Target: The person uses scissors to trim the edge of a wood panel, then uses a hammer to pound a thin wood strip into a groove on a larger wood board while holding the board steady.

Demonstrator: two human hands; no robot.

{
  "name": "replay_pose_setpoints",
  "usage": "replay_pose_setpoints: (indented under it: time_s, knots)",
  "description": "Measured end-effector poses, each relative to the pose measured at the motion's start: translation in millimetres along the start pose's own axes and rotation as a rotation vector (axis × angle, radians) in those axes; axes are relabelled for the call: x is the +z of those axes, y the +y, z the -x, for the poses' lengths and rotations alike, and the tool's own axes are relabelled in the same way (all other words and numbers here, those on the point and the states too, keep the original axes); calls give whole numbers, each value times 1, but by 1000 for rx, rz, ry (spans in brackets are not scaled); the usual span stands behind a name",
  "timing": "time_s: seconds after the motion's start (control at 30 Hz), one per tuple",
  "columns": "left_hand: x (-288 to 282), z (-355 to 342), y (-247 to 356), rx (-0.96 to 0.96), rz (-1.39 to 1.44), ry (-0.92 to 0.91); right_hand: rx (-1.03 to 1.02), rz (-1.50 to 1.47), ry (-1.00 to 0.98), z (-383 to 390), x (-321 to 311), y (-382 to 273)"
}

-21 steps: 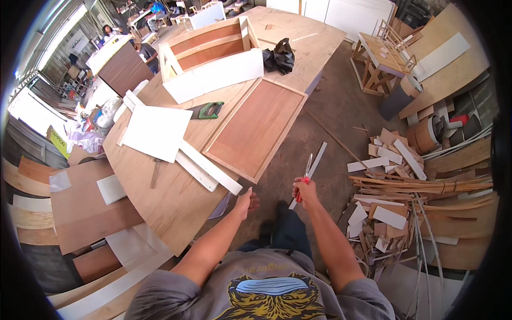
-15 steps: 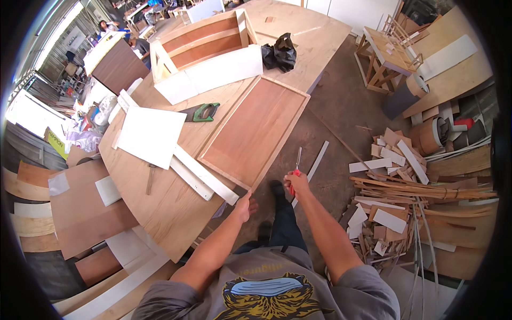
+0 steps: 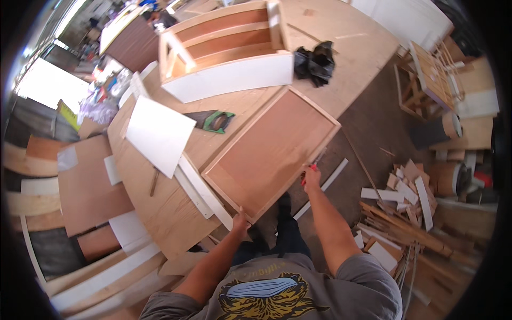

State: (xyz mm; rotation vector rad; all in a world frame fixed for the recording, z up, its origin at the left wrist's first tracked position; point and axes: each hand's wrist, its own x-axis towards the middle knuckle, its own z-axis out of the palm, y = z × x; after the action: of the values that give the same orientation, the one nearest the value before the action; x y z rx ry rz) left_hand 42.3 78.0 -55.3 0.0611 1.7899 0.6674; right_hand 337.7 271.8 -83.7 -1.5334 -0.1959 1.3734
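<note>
- Head view, only feed I've got; some blur toward the rim.
- Left hand point(image 3: 241, 223): I see it closed on the near corner of the framed panel point(image 3: 272, 154), thumb on top of the rim, fingers mostly hidden.
- Right hand point(image 3: 312, 179): closed around a red-handled tool point(image 3: 304, 177), metal end pointing forward. It sits at the panel's right edge; can't tell from here if the hand touches the wood.
- Framed panel: brown face up, pale raised rim, lying slantwise at the right side of the counter point(image 3: 186, 229), near corner out past the counter's edge.
- Left of it: green-handled saw point(image 3: 218, 122), flat on the counter, blade toward a white board point(image 3: 160, 133).
- White board lies across the upper part of two long white strips point(image 3: 205, 192).
- Beyond: open wooden frame point(image 3: 229, 77) with a white front; black plastic bag point(image 3: 316, 63) just beside it.
- Floor, right: loose white strip point(image 3: 328, 183) near the right hand, then a heap of wood offcuts point(image 3: 408, 194).
</note>
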Motion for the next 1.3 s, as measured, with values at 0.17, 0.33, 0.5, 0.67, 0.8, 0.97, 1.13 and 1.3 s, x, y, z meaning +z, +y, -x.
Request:
replay_pose_setpoints:
  time_s: [0.17, 0.33, 0.5, 0.67, 0.8, 0.97, 1.13, 1.3]
  knots:
    - [-25, 35, 26, 105, 66, -52, -129, -15, 106, 11, 18, -12]
    - [-42, 65, 57, 432, -17, 215, -223, 10, -27, 75, 63, -88]
    - [-86, 133, 117, 536, 437, -162, -332, 116, 18, 142, 104, -156]
    - [-126, 123, 154, 717, 648, -698, -391, 200, 19, 168, 162, -212]
    - [-147, 97, 159, 1081, 6, -320, -417, 360, 86, 165, 193, -225]
    - [-130, 90, 193, 1512, -453, 555, -307, 295, 64, 148, 209, -220]
    - [-117, 95, 210, 1151, -142, -71, -306, 338, 45, 135, 200, -222]
    - [-97, 92, 207, 1363, 38, 6, -258, 390, -38, 151, 182, -243]
